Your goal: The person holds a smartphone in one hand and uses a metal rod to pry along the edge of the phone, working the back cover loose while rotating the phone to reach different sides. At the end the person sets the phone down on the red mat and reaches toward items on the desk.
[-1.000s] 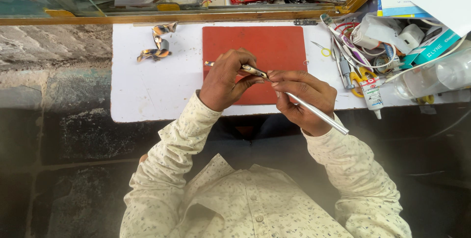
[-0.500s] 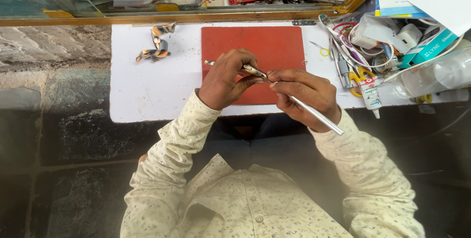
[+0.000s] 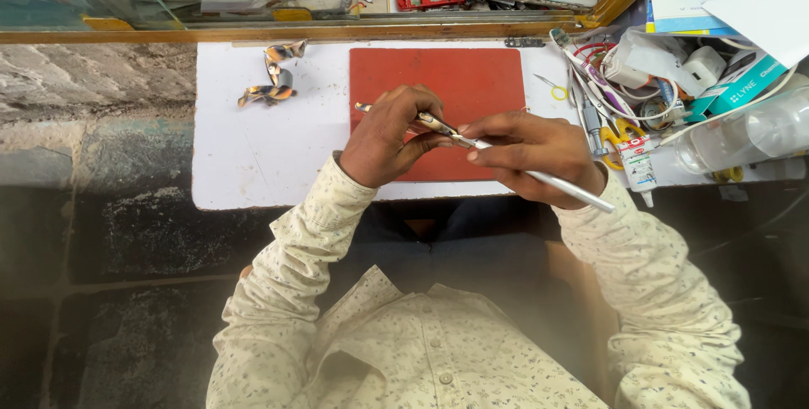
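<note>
On the white surface (image 3: 253,165) a crumpled scrap (image 3: 271,80) lies untouched. The left hand (image 3: 383,139) clamps a thin metal piece (image 3: 430,121) above the red mat (image 3: 472,80); the right hand (image 3: 531,156) grips a silver tool (image 3: 573,192) against it (work apparently midway).

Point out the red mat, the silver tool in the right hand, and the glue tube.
red mat (image 3: 472,72), head view, bare upper part.
silver tool (image 3: 565,186), head view, mid-handle.
glue tube (image 3: 638,166), head view, its body.
</note>
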